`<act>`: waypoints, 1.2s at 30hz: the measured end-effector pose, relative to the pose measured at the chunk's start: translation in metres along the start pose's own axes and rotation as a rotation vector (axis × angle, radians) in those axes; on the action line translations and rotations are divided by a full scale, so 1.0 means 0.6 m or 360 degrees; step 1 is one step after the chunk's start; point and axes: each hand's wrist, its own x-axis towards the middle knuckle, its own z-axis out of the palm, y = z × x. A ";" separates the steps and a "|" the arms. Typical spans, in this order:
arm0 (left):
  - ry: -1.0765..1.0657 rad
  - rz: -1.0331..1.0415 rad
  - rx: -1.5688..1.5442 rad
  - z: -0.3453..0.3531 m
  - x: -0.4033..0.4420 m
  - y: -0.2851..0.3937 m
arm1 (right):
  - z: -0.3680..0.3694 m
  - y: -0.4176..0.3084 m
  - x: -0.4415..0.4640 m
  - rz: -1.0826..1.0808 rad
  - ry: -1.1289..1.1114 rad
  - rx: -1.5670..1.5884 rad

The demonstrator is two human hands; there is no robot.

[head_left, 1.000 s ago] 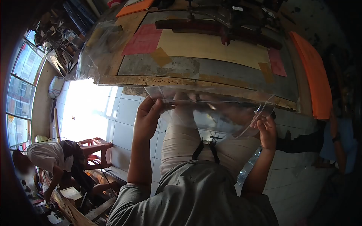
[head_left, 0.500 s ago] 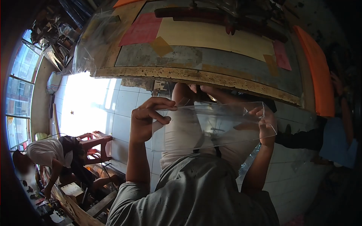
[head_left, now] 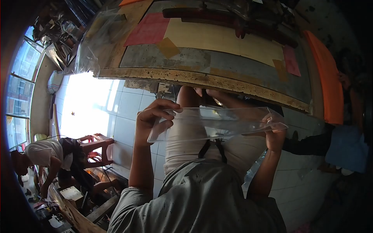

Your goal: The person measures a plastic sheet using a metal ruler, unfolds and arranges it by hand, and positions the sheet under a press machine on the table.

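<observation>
The transparent plastic sheet [head_left: 225, 120] is suspended between the two hands, stretched from one to the other over the person's lap, with the light trousers [head_left: 186, 145] visible through it. The left hand [head_left: 154, 114] grasps its near-side end, fingers and thumb bent loosely around the upper corner; how hard they press cannot be told. The right hand [head_left: 275, 134] pinches the opposite end, thumb and fingers at the edge, the fingers partly seen through the plastic.

For good handling, both grips are best kept light and close to the edges, since fingers spread over the face would likely leave prints. Even support from the two hands should limit bending, and the sheet seems to call for slow, matched turns of the wrists so that neither end twists. Just beyond the hands runs the worn wooden edge [head_left: 194, 75] of the workbench [head_left: 155, 58], which looks rough enough to scratch plastic; the sheet is best kept apart from it. Farther past the hands lies yellow paper [head_left: 225, 40].
</observation>
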 end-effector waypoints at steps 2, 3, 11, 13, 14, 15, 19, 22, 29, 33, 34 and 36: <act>0.0146 -0.0039 0.0005 0.004 0.002 -0.009 | -0.005 0.000 -0.001 0.0048 0.0020 0.0021; 0.0222 -0.0137 -0.0010 0.002 0.002 -0.011 | 0.002 -0.008 0.005 0.0056 0.0041 0.0026; 0.0599 -0.0434 0.0003 0.013 0.028 -0.006 | 0.064 -0.066 0.052 0.0393 0.0016 0.0224; 0.0667 -0.0450 0.0021 0.022 0.033 0.001 | 0.075 -0.075 0.058 0.0588 -0.0113 0.0138; 0.0652 -0.0439 0.0056 0.018 0.032 0.001 | 0.074 -0.074 0.056 0.0615 -0.0139 0.0158; 0.0637 -0.0428 0.0089 0.015 0.031 0.000 | 0.070 -0.072 0.052 0.0643 -0.0165 0.0177; 0.0619 -0.0408 0.0102 0.015 0.029 0.001 | 0.059 -0.042 0.044 0.0441 -0.0172 0.0275; 0.0486 -0.0263 -0.0060 0.011 0.027 -0.004 | 0.063 -0.036 0.049 0.0407 -0.0022 0.0364; 0.0418 -0.0243 0.0194 -0.003 0.016 -0.007 | 0.088 -0.040 0.075 0.0392 0.0100 0.0835; 0.0582 -0.0058 0.1029 0.029 -0.014 -0.001 | 0.142 -0.073 0.113 0.0251 0.0263 0.0901; 0.0564 0.0006 0.1059 0.045 -0.026 0.008 | 0.151 -0.077 0.124 0.0195 0.0273 0.0847; 0.0313 -0.0180 0.1043 0.063 -0.072 0.028 | 0.191 -0.104 0.141 0.0130 0.0363 0.0737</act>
